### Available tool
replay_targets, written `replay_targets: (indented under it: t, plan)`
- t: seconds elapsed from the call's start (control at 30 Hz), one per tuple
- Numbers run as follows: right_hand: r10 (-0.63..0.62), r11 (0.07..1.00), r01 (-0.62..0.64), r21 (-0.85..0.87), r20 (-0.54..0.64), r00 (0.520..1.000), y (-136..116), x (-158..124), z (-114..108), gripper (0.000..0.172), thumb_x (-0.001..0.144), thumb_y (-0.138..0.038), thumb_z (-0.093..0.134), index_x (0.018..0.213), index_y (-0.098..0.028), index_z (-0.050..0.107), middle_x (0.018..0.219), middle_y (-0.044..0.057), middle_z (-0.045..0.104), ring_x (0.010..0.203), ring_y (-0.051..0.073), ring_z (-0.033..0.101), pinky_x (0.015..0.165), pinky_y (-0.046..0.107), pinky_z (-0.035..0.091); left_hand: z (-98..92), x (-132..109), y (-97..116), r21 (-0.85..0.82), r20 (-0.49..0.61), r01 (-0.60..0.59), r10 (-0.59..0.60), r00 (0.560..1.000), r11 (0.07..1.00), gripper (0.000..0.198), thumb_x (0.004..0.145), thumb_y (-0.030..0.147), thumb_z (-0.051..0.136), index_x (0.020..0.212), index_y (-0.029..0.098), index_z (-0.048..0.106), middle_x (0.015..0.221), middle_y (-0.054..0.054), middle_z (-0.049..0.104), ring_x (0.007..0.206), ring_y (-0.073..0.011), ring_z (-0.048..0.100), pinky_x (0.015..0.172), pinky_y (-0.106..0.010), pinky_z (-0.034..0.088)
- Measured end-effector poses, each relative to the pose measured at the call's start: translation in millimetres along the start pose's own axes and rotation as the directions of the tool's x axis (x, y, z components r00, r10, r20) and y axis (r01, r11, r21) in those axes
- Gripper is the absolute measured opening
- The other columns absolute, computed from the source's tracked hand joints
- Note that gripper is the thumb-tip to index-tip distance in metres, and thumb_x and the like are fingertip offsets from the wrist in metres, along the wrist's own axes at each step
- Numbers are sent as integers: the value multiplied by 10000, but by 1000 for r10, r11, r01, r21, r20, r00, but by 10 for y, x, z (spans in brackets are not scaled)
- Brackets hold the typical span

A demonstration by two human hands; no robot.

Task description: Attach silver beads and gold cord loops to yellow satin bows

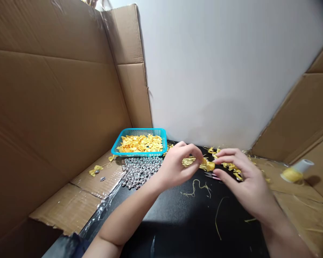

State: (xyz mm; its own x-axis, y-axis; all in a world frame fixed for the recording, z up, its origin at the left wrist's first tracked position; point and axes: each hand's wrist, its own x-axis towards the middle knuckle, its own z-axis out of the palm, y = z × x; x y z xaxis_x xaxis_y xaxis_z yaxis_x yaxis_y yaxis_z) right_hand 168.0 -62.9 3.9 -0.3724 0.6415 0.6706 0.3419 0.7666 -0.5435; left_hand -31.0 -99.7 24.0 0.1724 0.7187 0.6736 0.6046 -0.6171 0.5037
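Observation:
A small yellow ribbon bow point(210, 166) is held up between my two hands over the black tabletop point(172, 218). My left hand point(179, 163) pinches its left side between thumb and fingertips. On the other side, the thumb and fingers of my right hand point(240, 173) close on the bow's right edge. Behind the hands lies a bundle of gold twist ties or threads point(190, 162), partly covered by my left hand. Scissors with pink handles point(212, 175) rest just below the bow, partly hidden by my right hand.
A blue basket point(136, 155) of yellow bows stands at the back left. Silver beads point(141, 173) are heaped before it. Finished-looking bows point(233, 166) lie behind my right hand. A spool of yellow thread point(296, 172) stands right. Cardboard walls point(56, 100) flank the table; loose threads point(196, 188) lie about.

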Motion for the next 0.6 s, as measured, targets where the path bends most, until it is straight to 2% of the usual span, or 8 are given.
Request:
replay_targets:
  t: [0.17, 0.37, 0.43, 0.5, 0.6]
  plan:
    - [-165, 966, 146, -214, -75, 983, -34, -19, 110, 95, 847, -218, 653, 914, -266, 701, 947, 39, 656, 932, 227, 586, 829, 406, 440, 52, -57, 88, -8, 25, -47, 47, 999, 999, 135, 824, 71, 573, 803, 202, 594, 796, 9, 711, 717, -157, 534, 694, -300, 453]
    - [-238, 941, 175, -291, -197, 951, -73, -38, 111, 85, 810, -180, 686, 841, -257, 704, 869, 33, 680, 843, 221, 580, 778, 406, 416, 56, -60, 80, 6, -31, 29, -29, 999, 1000, 120, 841, 93, 571, 788, 199, 589, 785, 3, 691, 713, -156, 545, 672, -297, 443]
    - [-185, 961, 136, -242, -194, 963, -102, -36, 118, 55, 822, -196, 674, 803, -246, 681, 868, 37, 670, 863, 225, 574, 806, 413, 414, 37, -58, 82, -9, -47, 30, -31, 998, 1000, 123, 846, 101, 563, 778, 199, 592, 775, 0, 683, 711, -154, 556, 672, -298, 445]
    - [-69, 993, 54, -102, -156, 985, -125, -24, 124, 81, 858, -233, 636, 777, -234, 648, 887, 42, 650, 900, 221, 574, 841, 405, 421, 18, -62, 81, -21, -47, 21, -22, 999, 1000, 130, 850, 106, 553, 770, 199, 595, 763, 0, 677, 708, -151, 558, 670, -299, 445]
    - [118, 963, -122, 242, 32, 992, -128, 16, 111, 203, 905, -347, 572, 756, -211, 596, 908, 44, 597, 899, 189, 579, 820, 338, 462, 6, -72, 54, -37, -46, 22, -24, 999, 999, 132, 848, 113, 548, 772, 204, 606, 759, -2, 670, 679, -144, 549, 630, -291, 439]
